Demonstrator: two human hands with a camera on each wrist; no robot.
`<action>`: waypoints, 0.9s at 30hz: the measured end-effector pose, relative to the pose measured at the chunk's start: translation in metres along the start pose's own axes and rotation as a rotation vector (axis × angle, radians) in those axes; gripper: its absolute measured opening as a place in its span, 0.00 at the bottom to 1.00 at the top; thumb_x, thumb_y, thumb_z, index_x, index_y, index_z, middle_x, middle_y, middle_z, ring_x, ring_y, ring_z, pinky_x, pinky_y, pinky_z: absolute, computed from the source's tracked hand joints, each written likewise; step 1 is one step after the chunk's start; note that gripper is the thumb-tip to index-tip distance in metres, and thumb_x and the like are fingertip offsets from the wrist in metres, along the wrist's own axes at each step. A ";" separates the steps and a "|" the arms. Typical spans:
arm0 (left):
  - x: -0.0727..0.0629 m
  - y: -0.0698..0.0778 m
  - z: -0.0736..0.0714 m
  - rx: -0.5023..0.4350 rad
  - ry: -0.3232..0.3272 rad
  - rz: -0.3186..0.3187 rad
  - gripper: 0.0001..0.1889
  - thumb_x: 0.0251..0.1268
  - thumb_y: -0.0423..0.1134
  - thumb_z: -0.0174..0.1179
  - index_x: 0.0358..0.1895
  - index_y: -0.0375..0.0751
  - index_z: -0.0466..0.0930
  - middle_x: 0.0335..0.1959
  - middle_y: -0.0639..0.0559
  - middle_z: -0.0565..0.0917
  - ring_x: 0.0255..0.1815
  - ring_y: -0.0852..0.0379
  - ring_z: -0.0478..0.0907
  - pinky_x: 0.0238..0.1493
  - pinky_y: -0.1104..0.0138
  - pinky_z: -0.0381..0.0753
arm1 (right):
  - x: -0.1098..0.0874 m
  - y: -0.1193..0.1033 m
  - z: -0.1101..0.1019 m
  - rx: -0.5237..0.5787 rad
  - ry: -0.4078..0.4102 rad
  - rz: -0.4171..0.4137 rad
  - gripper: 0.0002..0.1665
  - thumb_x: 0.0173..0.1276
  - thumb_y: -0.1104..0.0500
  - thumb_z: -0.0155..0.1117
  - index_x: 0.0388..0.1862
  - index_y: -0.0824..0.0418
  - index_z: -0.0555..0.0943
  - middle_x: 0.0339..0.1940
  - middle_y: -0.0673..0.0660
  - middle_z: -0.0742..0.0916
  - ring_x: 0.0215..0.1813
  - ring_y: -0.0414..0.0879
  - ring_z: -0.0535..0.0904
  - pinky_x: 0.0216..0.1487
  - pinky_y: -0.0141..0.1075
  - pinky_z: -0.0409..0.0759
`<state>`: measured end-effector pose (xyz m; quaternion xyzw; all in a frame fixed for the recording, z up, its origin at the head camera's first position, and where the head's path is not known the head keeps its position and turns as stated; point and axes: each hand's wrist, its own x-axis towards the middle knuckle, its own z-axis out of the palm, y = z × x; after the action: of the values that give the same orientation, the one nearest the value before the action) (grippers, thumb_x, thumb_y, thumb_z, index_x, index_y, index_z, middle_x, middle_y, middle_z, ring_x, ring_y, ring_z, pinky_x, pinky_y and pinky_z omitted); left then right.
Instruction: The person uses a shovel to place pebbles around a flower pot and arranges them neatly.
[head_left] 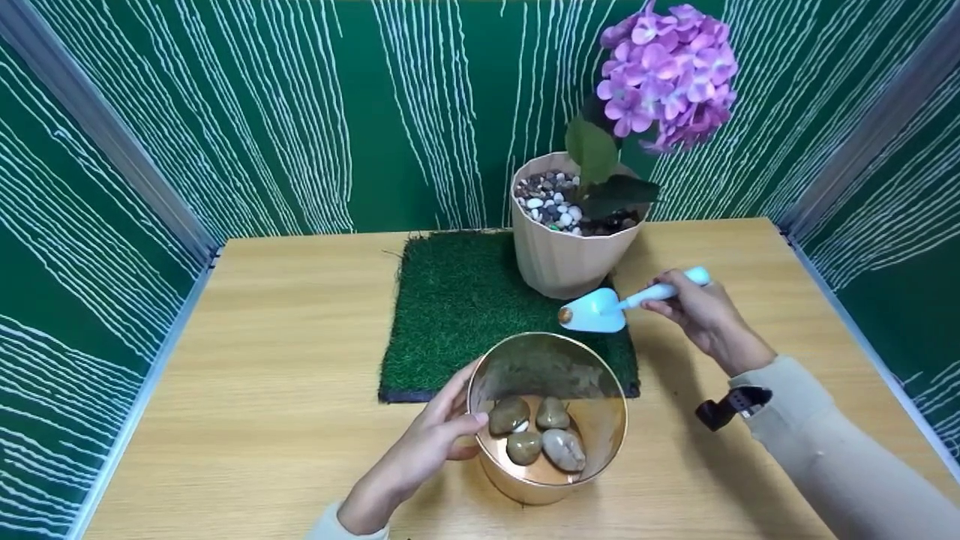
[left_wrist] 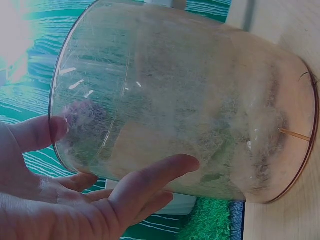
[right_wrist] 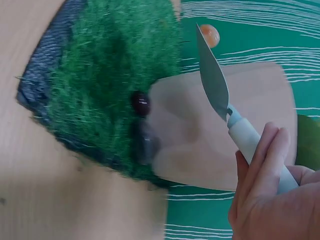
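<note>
A clear amber-tinted container stands on the table in the head view, several smooth stones inside it. My left hand grips its left side, one digit at the rim; the left wrist view shows the fingers around the container. Above and beyond its far rim, my right hand holds a light blue trowel by the handle. A small orange-brown pebble is at the blade's tip. Seen from the right wrist, the trowel is edge-on, with the pebble beside its tip.
A beige flowerpot with small pebbles and a purple hydrangea stands on an artificial grass mat at the back. Dark stones lie by the pot's base. Green, white-streaked walls surround the wooden table.
</note>
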<state>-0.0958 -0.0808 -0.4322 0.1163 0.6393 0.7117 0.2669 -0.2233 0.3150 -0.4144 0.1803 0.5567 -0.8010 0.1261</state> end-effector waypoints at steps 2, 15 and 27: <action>0.000 -0.001 0.000 -0.006 -0.004 0.003 0.39 0.81 0.38 0.50 0.88 0.46 0.43 0.86 0.33 0.52 0.79 0.28 0.62 0.64 0.34 0.77 | 0.004 0.005 0.001 0.016 0.019 0.002 0.16 0.82 0.62 0.54 0.36 0.61 0.86 0.35 0.57 0.89 0.36 0.43 0.91 0.47 0.30 0.88; 0.000 -0.001 0.000 -0.012 -0.011 0.005 0.38 0.82 0.37 0.48 0.88 0.47 0.43 0.86 0.34 0.52 0.79 0.28 0.63 0.64 0.34 0.77 | 0.020 0.022 0.007 0.054 0.089 0.014 0.18 0.80 0.65 0.54 0.31 0.62 0.87 0.32 0.57 0.88 0.32 0.41 0.91 0.43 0.27 0.87; 0.000 0.000 -0.001 -0.011 -0.007 -0.002 0.39 0.81 0.37 0.49 0.88 0.47 0.43 0.86 0.34 0.51 0.78 0.28 0.64 0.64 0.34 0.77 | 0.024 0.032 0.012 0.054 0.120 0.036 0.18 0.79 0.64 0.53 0.30 0.61 0.85 0.28 0.56 0.88 0.28 0.38 0.89 0.40 0.26 0.87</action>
<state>-0.0958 -0.0817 -0.4321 0.1169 0.6345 0.7145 0.2705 -0.2340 0.2930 -0.4483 0.2415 0.5382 -0.8010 0.1022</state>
